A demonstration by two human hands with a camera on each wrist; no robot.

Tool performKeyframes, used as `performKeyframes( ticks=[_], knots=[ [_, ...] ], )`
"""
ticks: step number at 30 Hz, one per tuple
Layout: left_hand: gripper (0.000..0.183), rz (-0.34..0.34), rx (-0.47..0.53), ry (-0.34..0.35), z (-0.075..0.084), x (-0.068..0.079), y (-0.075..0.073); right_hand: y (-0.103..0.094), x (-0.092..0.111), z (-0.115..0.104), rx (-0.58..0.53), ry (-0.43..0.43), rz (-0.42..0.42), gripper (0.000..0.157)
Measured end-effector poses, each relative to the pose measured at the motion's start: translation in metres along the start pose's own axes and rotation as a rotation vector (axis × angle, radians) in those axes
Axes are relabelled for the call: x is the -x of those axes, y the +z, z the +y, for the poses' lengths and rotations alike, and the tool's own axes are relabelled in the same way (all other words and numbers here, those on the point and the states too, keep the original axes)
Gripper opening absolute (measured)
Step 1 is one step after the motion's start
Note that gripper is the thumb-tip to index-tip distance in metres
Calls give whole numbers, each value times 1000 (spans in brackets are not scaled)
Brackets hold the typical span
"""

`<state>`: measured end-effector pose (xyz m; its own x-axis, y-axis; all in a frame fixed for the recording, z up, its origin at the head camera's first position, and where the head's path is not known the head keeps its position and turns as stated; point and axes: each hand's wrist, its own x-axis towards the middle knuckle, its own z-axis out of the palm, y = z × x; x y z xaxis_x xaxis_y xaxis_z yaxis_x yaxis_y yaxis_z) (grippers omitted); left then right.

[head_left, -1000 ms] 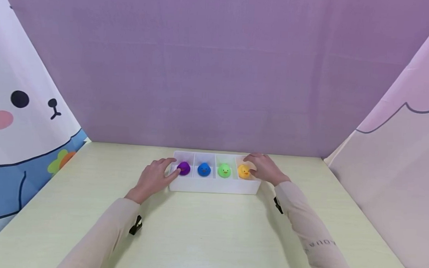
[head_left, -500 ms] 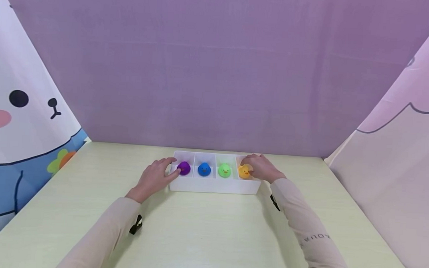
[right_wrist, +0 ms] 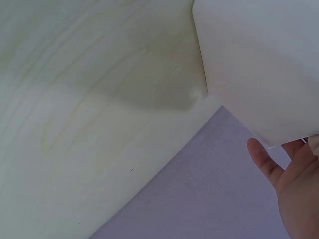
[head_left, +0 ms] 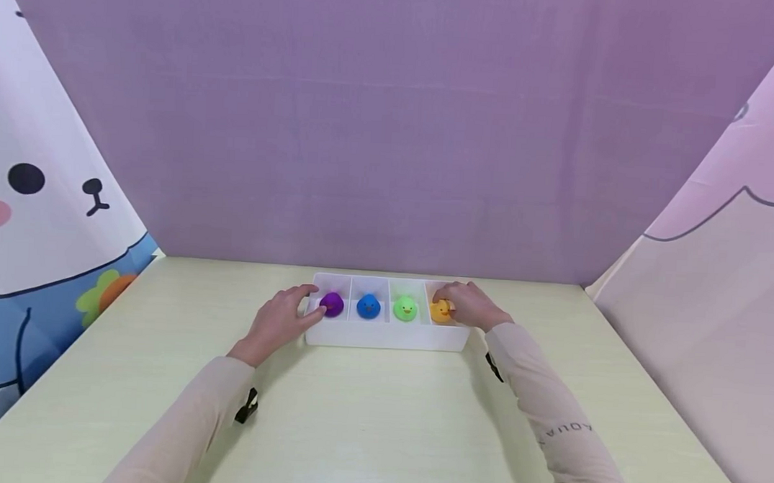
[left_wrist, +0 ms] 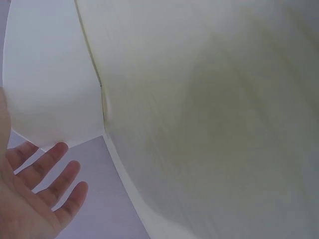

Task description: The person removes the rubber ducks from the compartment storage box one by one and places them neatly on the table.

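A white box [head_left: 386,336] with side-by-side compartments stands at the table's far side, a small toy duck in each: purple [head_left: 334,304], blue [head_left: 368,307], green [head_left: 406,308] and yellow [head_left: 440,312]. My left hand [head_left: 276,319] rests at the box's left end, thumb tip beside the purple duck and index finger at the rear corner. In the left wrist view its other fingers [left_wrist: 72,199] spread loosely past the box's wall. Reaching into the rightmost compartment, my right hand [head_left: 477,307] pinches the yellow duck between thumb and curled fingers, partly covering it.
The pale table [head_left: 379,421] runs back to a purple curtain [head_left: 391,141]. Cartoon-printed cloths hang at the left [head_left: 43,241] and right [head_left: 722,299]. Each sleeve has a black strap end at its wrist.
My right hand has moved slightly left and its fingers have closed in around the yellow duck. My left hand, the box and the other ducks stay in place.
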<state>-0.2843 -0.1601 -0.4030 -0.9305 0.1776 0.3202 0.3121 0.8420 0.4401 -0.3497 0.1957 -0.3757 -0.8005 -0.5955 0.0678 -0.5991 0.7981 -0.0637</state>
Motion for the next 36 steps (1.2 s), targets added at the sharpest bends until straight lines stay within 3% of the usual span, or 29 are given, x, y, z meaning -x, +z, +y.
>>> performKeyframes(
  ticks=[23,36],
  knots=[
    [50,2,-22,-27,2,-2,-1,-2,-1,2,5,26,-16,32],
    [49,6,-22,-17,3,-1,-1,-18,6,2,12,-61,49,31]
  ],
)
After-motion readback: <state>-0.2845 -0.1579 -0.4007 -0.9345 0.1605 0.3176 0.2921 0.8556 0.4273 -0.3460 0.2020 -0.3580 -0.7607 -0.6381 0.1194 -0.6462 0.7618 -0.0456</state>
